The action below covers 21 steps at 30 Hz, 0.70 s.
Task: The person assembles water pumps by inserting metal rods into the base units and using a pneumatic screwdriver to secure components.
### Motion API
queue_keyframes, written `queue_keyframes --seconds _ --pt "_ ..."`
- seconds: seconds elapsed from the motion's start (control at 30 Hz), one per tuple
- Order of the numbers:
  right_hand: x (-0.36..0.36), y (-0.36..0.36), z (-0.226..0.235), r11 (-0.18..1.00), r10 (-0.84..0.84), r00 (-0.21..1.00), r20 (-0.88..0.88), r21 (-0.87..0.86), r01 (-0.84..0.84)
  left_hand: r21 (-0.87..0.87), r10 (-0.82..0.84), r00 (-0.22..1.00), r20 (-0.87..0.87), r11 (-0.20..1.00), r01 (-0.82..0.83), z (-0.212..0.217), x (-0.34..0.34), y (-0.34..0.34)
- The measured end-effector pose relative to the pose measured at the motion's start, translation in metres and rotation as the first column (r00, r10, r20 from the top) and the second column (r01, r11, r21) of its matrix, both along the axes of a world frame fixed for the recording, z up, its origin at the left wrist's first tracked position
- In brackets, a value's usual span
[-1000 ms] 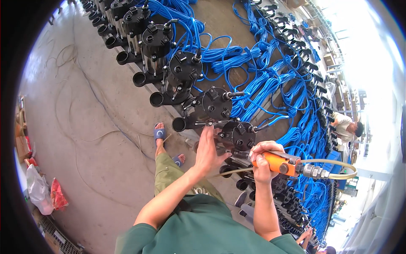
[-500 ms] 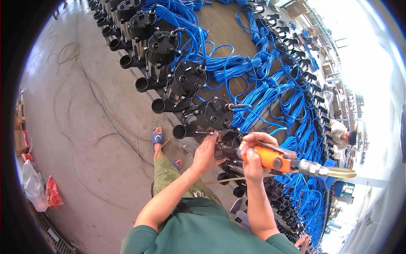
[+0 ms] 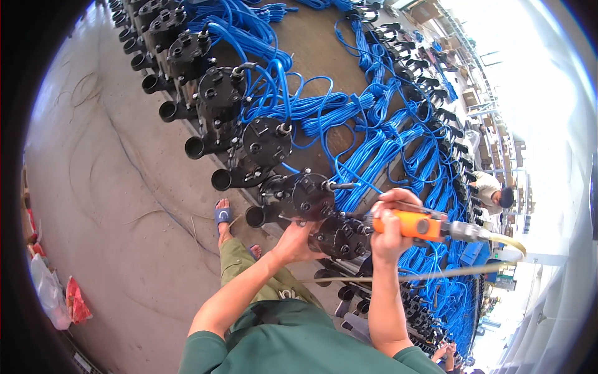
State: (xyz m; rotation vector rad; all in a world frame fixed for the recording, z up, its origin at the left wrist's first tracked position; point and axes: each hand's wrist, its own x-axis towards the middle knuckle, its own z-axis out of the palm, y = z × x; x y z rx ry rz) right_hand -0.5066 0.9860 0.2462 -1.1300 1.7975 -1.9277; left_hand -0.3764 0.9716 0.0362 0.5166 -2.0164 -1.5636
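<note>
My right hand (image 3: 390, 232) is wrapped round an orange air-powered driver (image 3: 416, 225), held nearly level. Its working end points left, at the upper right edge of a black-topped pump (image 3: 339, 237); I cannot tell whether the tip touches it. A hose fitting (image 3: 464, 231) and a yellowish air hose (image 3: 509, 243) trail from the tool's rear. Against the left side of that same pump my left hand (image 3: 298, 243) is closed, steadying it, its fingertips partly hidden. Just beyond stands another pump (image 3: 306, 194) with a black round lid and a side outlet.
A long row of similar pumps (image 3: 266, 142) runs away to the upper left. Coiled blue cables (image 3: 374, 153) lie over the brown surface (image 3: 314, 37) behind them. Another person (image 3: 492, 190) is at the far right. Plastic bags (image 3: 50, 293) sit on the floor at left.
The driver and my right hand have shifted right, off the pump's top toward its edge, uncovering more of the lid. My left hand stays on the pump. The view has shifted slightly.
</note>
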Motion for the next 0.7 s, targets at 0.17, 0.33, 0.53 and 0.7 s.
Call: queue_keyframes --seconds 0.17,0.33,0.53,0.7 --pt "-0.002 0.005 -0.027 1.0 0.026 1.0 -0.012 -0.009 -0.026 0.041 -0.056 0.998 0.019 0.998 0.055 -0.01 -0.005 0.002" --pt "-0.004 0.02 0.008 0.978 0.098 0.995 0.03 -0.187 -0.09 0.101 0.009 0.991 -0.136 0.995 0.005 -0.013 -0.012 0.006" --pt "-0.016 0.092 0.021 0.971 -0.091 0.993 0.075 -0.215 0.105 0.066 0.222 0.975 0.012 0.973 -0.223 0.01 -0.02 0.033" --pt "-0.034 0.084 -0.032 0.977 -0.1 0.994 -0.041 -0.193 0.09 -0.018 0.272 0.961 0.048 0.962 -0.271 0.009 -0.021 0.037"
